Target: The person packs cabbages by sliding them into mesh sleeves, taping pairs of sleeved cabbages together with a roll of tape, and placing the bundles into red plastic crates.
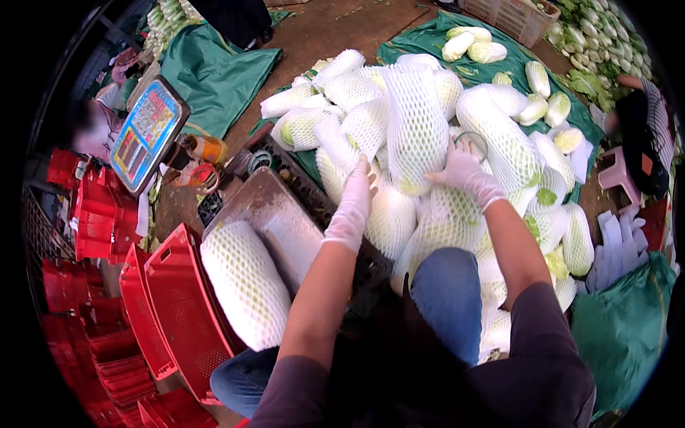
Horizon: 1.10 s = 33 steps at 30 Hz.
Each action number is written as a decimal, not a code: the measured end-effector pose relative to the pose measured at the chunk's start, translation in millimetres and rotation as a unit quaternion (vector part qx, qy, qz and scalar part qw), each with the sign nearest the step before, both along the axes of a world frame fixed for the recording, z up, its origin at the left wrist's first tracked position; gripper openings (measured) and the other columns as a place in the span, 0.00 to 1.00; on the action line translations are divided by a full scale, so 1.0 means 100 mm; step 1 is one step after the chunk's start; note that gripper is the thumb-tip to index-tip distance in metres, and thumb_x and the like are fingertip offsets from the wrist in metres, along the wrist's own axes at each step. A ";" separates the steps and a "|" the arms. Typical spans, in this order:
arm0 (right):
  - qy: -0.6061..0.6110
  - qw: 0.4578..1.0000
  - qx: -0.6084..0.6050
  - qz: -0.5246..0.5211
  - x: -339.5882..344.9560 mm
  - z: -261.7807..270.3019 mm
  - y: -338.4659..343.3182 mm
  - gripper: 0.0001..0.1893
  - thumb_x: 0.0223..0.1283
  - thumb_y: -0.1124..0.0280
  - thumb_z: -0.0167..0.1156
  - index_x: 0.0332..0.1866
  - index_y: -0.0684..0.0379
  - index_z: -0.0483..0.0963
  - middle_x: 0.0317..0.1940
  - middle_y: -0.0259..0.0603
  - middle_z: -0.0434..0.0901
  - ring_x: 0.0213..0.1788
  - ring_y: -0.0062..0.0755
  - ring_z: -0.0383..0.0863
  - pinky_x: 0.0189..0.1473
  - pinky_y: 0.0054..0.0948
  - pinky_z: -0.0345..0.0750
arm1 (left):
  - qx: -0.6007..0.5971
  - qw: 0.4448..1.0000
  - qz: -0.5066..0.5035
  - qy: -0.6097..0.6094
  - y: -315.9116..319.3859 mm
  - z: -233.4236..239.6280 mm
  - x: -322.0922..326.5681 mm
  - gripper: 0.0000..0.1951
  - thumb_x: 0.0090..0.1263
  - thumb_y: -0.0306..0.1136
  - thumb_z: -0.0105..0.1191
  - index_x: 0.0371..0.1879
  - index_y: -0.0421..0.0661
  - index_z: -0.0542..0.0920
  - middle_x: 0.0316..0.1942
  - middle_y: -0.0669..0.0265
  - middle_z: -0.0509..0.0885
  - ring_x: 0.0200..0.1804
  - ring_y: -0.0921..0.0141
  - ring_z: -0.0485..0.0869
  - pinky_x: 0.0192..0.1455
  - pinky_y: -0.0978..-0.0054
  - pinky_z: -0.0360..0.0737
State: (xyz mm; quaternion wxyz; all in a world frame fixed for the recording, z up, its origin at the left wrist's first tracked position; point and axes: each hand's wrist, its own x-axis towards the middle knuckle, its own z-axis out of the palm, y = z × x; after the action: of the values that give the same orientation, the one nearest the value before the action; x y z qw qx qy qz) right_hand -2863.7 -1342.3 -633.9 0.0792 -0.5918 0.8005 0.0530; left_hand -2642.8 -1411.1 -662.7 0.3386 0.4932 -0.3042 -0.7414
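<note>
Both my hands wear thin white gloves and reach over a heap of Chinese cabbages in white foam netting. My left hand [353, 203] has its fingers extended beside a netted cabbage [393, 219]. My right hand [465, 174] is spread, thumb apart, near the lower right of an upright netted cabbage [417, 125]. A clear greenish ring [476, 143], perhaps a tape roll, overlaps my right fingers; whether they grip it I cannot tell. To my left, one netted cabbage [246, 283] lies on the metal pan [289, 219] of a scale.
The scale's display [150, 134] rises at left. Red plastic crates [187, 310] stand stacked at lower left. Bare cabbages [487, 52] lie on a green tarp [423, 35]. Foam sleeves [615, 241] and a pink stool [619, 176] are at right, near a seated person [642, 139].
</note>
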 end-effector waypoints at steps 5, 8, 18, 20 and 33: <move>-0.144 0.986 -0.054 0.059 0.25 -0.38 -0.10 0.64 0.41 0.43 0.67 0.72 0.72 0.33 0.62 0.75 0.58 0.69 0.63 0.56 0.71 0.46 0.51 | -0.001 0.997 0.051 0.050 -0.33 -0.72 -0.45 0.35 0.70 0.61 0.39 0.67 0.47 0.63 0.67 0.62 0.67 0.67 0.65 0.65 0.68 0.65 0.60; -0.299 0.947 -0.120 0.011 0.31 -0.78 -0.15 0.63 0.41 0.52 0.70 0.72 0.68 0.32 0.60 0.74 0.61 0.64 0.63 0.65 0.66 0.42 0.63 | 0.002 0.985 0.090 0.151 -0.35 -0.73 -0.61 0.39 0.70 0.63 0.37 0.67 0.38 0.62 0.64 0.61 0.70 0.64 0.65 0.69 0.67 0.71 0.63; -0.709 0.660 -0.227 -0.100 0.09 0.21 0.16 0.32 0.63 0.52 0.52 0.62 0.69 0.65 0.56 0.50 0.74 0.57 0.33 0.72 0.62 0.28 0.65 | -0.343 0.918 -0.123 -0.156 0.21 0.57 0.09 0.36 0.63 0.37 0.59 0.68 0.39 0.59 0.68 0.56 0.59 0.68 0.64 0.62 0.68 0.71 0.61; -0.743 0.619 -0.229 -0.112 0.16 0.37 0.39 0.30 0.66 0.51 0.47 0.60 0.69 0.68 0.53 0.45 0.75 0.54 0.30 0.72 0.60 0.27 0.66 | -0.325 0.937 -0.122 -0.038 0.53 0.77 0.17 0.45 0.56 0.32 0.63 0.71 0.39 0.50 0.70 0.55 0.55 0.69 0.64 0.59 0.70 0.69 0.57; -0.614 0.604 -0.456 -0.221 1.05 0.92 1.96 0.11 0.68 0.69 0.51 0.47 0.65 0.73 0.39 0.36 0.79 0.39 0.19 0.75 0.43 0.21 0.73 | -0.476 0.866 -0.146 -0.046 2.15 1.09 0.74 0.56 0.32 0.40 0.79 0.63 0.43 0.54 0.57 0.56 0.59 0.61 0.61 0.61 0.65 0.65 0.63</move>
State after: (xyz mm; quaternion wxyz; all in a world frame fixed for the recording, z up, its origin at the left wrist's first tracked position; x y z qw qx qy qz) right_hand -2759.0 -1145.9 -542.0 0.2813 -0.2491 0.5901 -0.7146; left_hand -2569.2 -1195.8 -553.2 0.4055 0.2558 -0.7042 -0.5237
